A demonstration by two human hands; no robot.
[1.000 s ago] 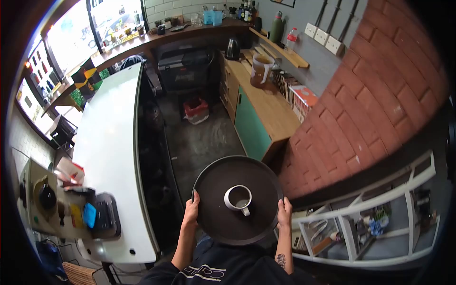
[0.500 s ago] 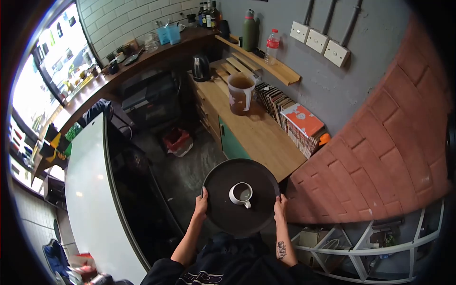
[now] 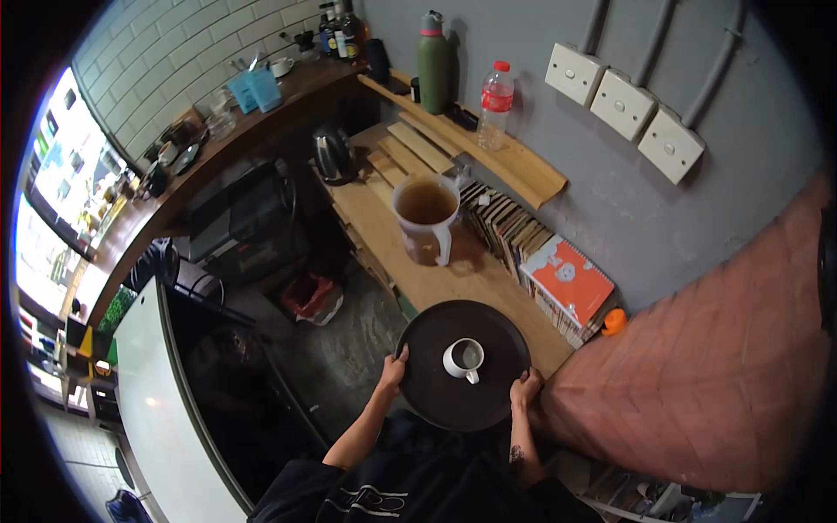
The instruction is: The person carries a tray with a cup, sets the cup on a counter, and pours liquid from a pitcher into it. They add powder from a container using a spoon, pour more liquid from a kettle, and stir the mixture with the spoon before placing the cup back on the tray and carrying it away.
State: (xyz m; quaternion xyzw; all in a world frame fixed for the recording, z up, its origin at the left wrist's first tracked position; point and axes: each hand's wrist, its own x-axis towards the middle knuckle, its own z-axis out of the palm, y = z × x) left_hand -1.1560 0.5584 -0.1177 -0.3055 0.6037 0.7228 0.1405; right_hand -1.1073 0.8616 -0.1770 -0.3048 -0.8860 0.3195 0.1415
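A round dark tray [image 3: 427, 392] is held level between my two hands, its far side over the near end of a wooden cabinet top [image 3: 488, 283]. My left hand [image 3: 395, 366] grips the tray's left rim, thumb on top. On the right rim my right hand [image 3: 525, 388] is closed around the edge. Near the tray's middle stands a white cup [image 3: 463, 359], upright, handle toward me, with a little liquid or shadow inside. Beyond the tray, a large translucent pitcher [image 3: 425, 218] of brown liquid stands on the cabinet top.
Books [image 3: 497, 218] with an orange notebook [image 3: 568, 277] line the wall side. A narrow shelf [image 3: 523, 174] holds a green flask [image 3: 432, 65] and a plastic bottle [image 3: 495, 105]. A kettle [image 3: 334, 155] stands behind. To the left are a white counter [image 3: 157, 383] and a lined bin [image 3: 312, 299].
I have come closer to the wooden cabinet, and the view has turned. The tray now overlaps the cabinet's near end. Both hands keep their hold, and the cup stays on the tray.
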